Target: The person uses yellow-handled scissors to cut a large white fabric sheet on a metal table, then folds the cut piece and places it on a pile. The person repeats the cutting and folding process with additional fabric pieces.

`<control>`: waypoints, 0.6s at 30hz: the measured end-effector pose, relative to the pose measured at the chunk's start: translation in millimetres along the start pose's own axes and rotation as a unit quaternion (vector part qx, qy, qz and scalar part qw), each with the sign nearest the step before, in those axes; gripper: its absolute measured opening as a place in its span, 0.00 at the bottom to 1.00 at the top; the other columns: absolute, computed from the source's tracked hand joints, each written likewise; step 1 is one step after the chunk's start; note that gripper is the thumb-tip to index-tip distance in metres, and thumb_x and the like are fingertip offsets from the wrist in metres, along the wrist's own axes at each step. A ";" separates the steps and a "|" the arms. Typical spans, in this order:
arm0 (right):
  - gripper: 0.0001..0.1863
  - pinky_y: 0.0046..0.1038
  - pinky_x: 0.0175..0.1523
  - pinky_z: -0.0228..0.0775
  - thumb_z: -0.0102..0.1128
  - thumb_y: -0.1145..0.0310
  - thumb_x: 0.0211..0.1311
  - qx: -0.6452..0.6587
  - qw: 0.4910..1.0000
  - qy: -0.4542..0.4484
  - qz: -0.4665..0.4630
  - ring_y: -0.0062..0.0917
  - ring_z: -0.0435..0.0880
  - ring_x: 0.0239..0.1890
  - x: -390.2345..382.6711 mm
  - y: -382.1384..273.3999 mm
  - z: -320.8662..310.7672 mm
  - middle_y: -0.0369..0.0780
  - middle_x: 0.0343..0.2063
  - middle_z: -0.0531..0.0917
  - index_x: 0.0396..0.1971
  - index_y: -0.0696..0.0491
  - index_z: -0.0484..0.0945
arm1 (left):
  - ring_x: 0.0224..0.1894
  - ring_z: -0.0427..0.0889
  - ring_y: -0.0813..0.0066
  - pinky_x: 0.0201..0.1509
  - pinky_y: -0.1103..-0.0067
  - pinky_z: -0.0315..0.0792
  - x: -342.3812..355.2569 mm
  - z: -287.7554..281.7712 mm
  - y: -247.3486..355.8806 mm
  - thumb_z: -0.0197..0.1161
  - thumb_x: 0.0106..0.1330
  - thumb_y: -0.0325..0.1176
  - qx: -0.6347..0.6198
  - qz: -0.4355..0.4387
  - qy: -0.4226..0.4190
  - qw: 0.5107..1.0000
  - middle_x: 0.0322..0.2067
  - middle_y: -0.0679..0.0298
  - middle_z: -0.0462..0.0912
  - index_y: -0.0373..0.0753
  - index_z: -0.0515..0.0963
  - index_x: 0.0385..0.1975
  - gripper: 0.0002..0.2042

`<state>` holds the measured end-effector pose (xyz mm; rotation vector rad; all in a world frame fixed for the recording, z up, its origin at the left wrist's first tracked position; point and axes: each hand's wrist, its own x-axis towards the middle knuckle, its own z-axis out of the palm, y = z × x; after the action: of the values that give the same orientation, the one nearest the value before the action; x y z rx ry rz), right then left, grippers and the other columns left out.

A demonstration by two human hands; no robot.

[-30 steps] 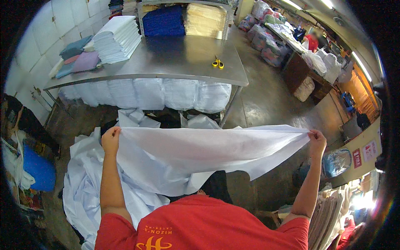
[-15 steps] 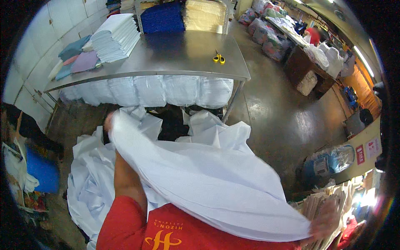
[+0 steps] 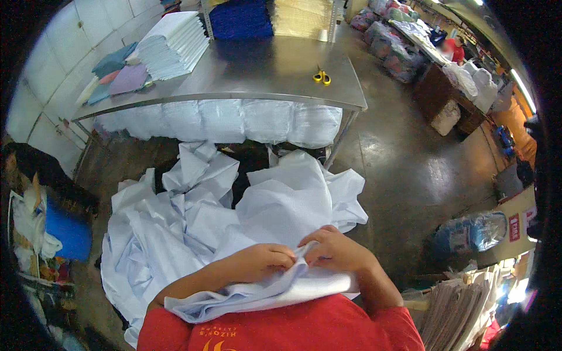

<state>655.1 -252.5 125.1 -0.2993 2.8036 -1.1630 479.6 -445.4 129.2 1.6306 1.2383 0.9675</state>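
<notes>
A long white cloth [image 3: 287,205] lies in loose folds over my lap and spreads out in front of me. Both hands are close together near my chest, gripping its edge. My left hand [image 3: 266,258] has its fingers curled on the cloth, their tips partly hidden. Just to its right, my right hand [image 3: 332,250] pinches a gathered fold of the same fabric. A folded part of the cloth hangs under my wrists, against my red shirt. More white fabric [image 3: 146,234] is heaped in crumples at the left.
Ahead stands a metal table [image 3: 257,70] with yellow scissors [image 3: 321,75], a stack of folded white cloths [image 3: 172,47] and coloured cloths [image 3: 126,79]. Wrapped white bundles [image 3: 219,120] sit beneath it. At left is a blue bin [image 3: 67,228]; at right, a wrapped blue bundle [image 3: 468,231]. A person [image 3: 454,50] is far right.
My hands were spread wide, stretching the cloth between them. They have come together at the middle, and the cloth now hangs slack and folded near my chest.
</notes>
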 end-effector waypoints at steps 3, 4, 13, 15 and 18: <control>0.05 0.40 0.57 0.55 0.66 0.64 0.49 -0.026 0.999 -0.027 -0.017 0.29 0.74 0.53 37.4 28.8 34.7 0.35 0.47 0.79 0.28 0.41 0.83 | 0.44 0.78 0.62 0.48 0.75 0.72 -37.3 -8.9 4.8 0.59 0.57 0.21 0.014 -0.052 0.068 0.996 0.43 0.59 0.79 0.36 0.78 0.35 0.07; 0.05 0.40 0.57 0.56 0.66 0.65 0.49 -0.012 0.999 -0.043 -0.027 0.29 0.74 0.53 51.2 38.5 47.4 0.35 0.46 0.79 0.28 0.40 0.84 | 0.44 0.79 0.62 0.48 0.75 0.73 -52.9 -11.6 8.3 0.60 0.56 0.21 0.042 -0.072 0.074 0.994 0.42 0.58 0.79 0.36 0.78 0.34 0.07; 0.08 0.34 0.56 0.66 0.68 0.66 0.49 0.112 0.955 -0.212 -0.173 0.40 0.74 0.51 164.6 107.4 164.7 0.46 0.46 0.77 0.31 0.49 0.85 | 0.45 0.77 0.62 0.49 0.77 0.72 -181.4 21.4 78.6 0.62 0.55 0.24 0.133 -0.470 0.297 0.820 0.43 0.61 0.78 0.41 0.78 0.32 0.06; 0.09 0.34 0.55 0.66 0.69 0.68 0.47 0.190 0.944 -0.191 -0.190 0.40 0.74 0.50 181.6 104.5 205.9 0.46 0.46 0.77 0.30 0.51 0.85 | 0.42 0.78 0.61 0.45 0.75 0.72 -205.8 38.1 94.6 0.63 0.53 0.24 0.107 -0.442 0.331 0.827 0.41 0.61 0.78 0.40 0.78 0.31 0.07; 0.08 0.34 0.54 0.68 0.71 0.69 0.45 0.204 0.937 -0.171 -0.227 0.39 0.75 0.49 202.7 105.9 259.4 0.45 0.44 0.77 0.29 0.50 0.85 | 0.40 0.78 0.60 0.43 0.73 0.72 -236.4 82.5 131.3 0.63 0.50 0.23 0.214 -0.463 0.376 0.773 0.38 0.60 0.79 0.40 0.77 0.29 0.07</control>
<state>483.0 -402.0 -134.8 -1.0326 2.1810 -1.5592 547.7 -709.3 204.2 0.6224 2.6188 0.6832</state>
